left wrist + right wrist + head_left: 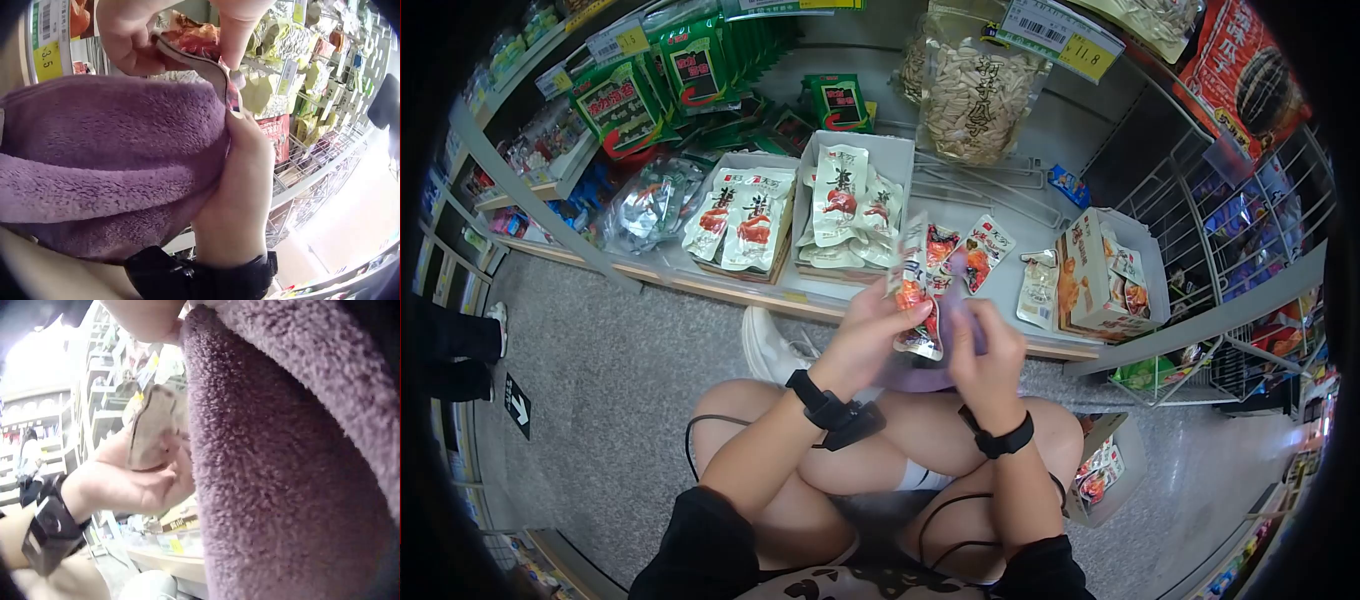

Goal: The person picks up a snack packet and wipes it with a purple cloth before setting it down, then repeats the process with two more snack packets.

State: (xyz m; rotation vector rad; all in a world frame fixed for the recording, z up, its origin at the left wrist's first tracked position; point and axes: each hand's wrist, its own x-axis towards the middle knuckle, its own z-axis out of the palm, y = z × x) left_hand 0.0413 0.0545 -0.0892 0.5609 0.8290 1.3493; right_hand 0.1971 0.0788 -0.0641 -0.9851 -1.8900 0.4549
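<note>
I crouch before a low shelf. My left hand (pixel 897 318) pinches a small stack of red-and-white snack packets (pixel 918 285) upright above my knees. The same packets (pixel 195 39) show between thumb and fingers in the left wrist view, and as a brownish packet back (pixel 155 425) in the right wrist view. My right hand (pixel 982 348) grips a purple fleecy cloth (pixel 953 335) pressed against the packets' lower edge. That cloth (pixel 106 156) fills the left wrist view, and the cloth (pixel 281 462) covers half the right wrist view. The right hand's fingertips are hidden behind cloth.
The shelf board (pixel 1000 290) holds open cartons of white snack packets (pixel 850 200), another carton (pixel 1090 275) at right and loose packets (pixel 985 250). Green bags (pixel 690 70) and a seed bag (pixel 975 95) hang behind. A box of packets (pixel 1100 470) stands on the floor by my right knee.
</note>
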